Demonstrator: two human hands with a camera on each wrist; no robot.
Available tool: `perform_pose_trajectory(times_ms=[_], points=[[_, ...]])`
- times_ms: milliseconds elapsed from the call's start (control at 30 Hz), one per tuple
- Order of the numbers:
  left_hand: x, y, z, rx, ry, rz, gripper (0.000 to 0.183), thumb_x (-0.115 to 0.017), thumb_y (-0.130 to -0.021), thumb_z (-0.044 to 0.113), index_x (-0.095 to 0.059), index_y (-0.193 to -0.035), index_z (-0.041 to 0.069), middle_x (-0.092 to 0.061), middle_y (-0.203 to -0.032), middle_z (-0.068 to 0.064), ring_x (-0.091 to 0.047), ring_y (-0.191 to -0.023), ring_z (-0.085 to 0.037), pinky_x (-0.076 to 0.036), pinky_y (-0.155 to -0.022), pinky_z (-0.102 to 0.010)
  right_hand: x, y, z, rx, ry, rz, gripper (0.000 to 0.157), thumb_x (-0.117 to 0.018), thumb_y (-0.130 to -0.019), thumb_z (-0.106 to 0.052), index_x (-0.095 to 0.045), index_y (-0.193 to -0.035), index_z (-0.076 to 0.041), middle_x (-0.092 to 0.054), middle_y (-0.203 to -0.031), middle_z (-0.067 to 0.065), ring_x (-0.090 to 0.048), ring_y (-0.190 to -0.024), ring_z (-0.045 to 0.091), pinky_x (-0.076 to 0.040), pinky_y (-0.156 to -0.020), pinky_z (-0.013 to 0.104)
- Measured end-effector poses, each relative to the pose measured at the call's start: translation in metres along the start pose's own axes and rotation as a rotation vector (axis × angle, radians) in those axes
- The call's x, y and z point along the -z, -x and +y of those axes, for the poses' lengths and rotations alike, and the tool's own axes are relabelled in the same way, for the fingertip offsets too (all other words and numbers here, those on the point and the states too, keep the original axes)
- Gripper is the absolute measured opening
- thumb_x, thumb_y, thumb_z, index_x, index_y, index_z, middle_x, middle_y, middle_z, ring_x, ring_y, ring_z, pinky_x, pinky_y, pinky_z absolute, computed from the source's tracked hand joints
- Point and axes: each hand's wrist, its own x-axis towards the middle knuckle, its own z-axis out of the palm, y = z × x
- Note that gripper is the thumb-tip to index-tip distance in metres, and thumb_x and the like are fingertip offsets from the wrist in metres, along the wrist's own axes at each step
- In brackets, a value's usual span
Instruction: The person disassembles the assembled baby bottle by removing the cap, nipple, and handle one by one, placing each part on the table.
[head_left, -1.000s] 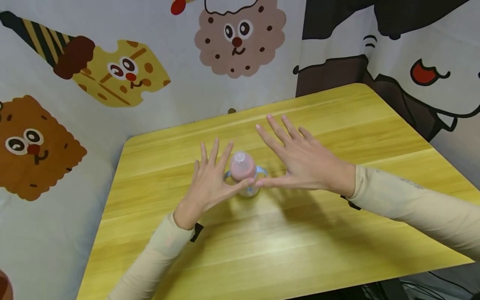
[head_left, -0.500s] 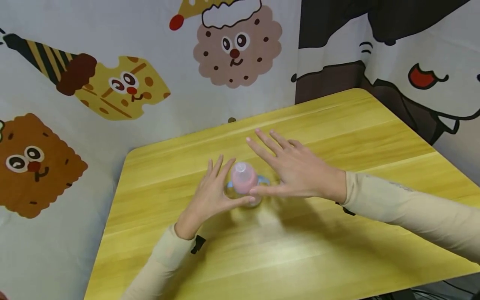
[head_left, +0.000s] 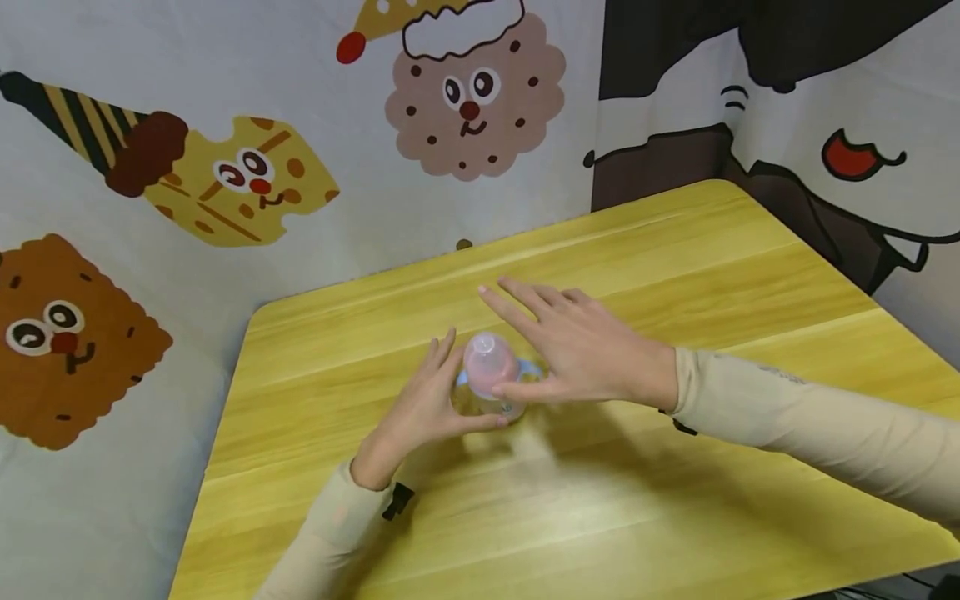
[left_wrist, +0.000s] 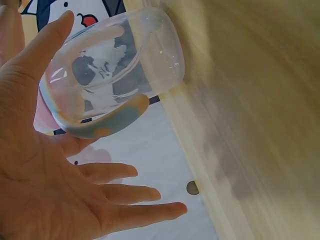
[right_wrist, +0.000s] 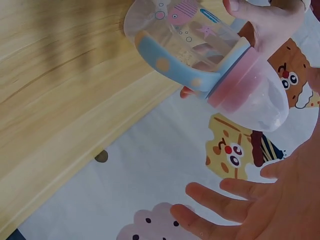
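Note:
A clear baby bottle (head_left: pixel 491 367) stands upright on the table, with a pink collar, a see-through domed cap (right_wrist: pixel 265 105) and two blue handles with light dots. Fish and a starfish are printed on its side in the right wrist view. My left hand (head_left: pixel 422 404) is at the bottle's left side, thumb in front and fingers behind, spread and not closed round it. My right hand (head_left: pixel 588 348) hovers at the right with straight, parted fingers; its thumb overlaps the collar in the head view. A blue handle (left_wrist: pixel 112 122) lies between left thumb and fingers in the left wrist view.
The yellow wood-grain table (head_left: pixel 637 483) spreads out round the bottle. Behind it hangs a white cloth (head_left: pixel 315 50) with cartoon food prints, and a dark-and-white cartoon print (head_left: pixel 667 158) covers the right side. A small brown dot (head_left: pixel 464 244) shows at the table's back edge.
Both hands have come lower and closer in around the bottle, the right one moving left. The head view has tilted up slightly. The bottle keeps its place on the table.

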Motion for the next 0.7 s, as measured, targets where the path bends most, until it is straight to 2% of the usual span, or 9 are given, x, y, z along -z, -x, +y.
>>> perform_pose_trajectory(times_ms=[200, 500, 700], points=[[-0.007, -0.002, -0.003, -0.072, -0.010, 0.005, 0.108, -0.096, -0.076, 0.044, -0.038, -0.163, 0.017, -0.042, -0.167, -0.011, -0.013, -0.157, -0.054, -0.013, -0.127, -0.066, -0.006, -0.002, -0.001, 0.016, -0.010, -0.007, 0.111, -0.055, -0.090, -0.083, -0.015, -0.172, -0.020, -0.033, -0.171, 0.015, -0.051, -0.144, 0.041, -0.048, -0.107, 0.066], [-0.004, -0.007, -0.005, 0.000, 0.016, -0.023, 0.103, -0.098, -0.075, 0.042, -0.046, -0.160, 0.019, -0.042, -0.167, -0.008, -0.017, -0.156, -0.056, -0.020, -0.121, -0.072, -0.009, -0.007, 0.001, 0.039, -0.026, 0.032, 0.112, -0.058, -0.089, -0.083, -0.016, -0.172, -0.019, -0.036, -0.169, 0.017, -0.055, -0.140, 0.041, -0.050, -0.106, 0.065], [-0.004, -0.010, -0.011, -0.053, 0.027, -0.022, 0.099, -0.099, -0.074, 0.039, -0.049, -0.158, 0.017, -0.048, -0.163, -0.006, -0.021, -0.155, -0.057, -0.019, -0.124, -0.069, -0.008, -0.010, 0.001, 0.038, -0.053, 0.025, 0.111, -0.058, -0.090, -0.083, -0.015, -0.172, -0.021, -0.036, -0.169, 0.016, -0.054, -0.141, 0.042, -0.048, -0.108, 0.065]])
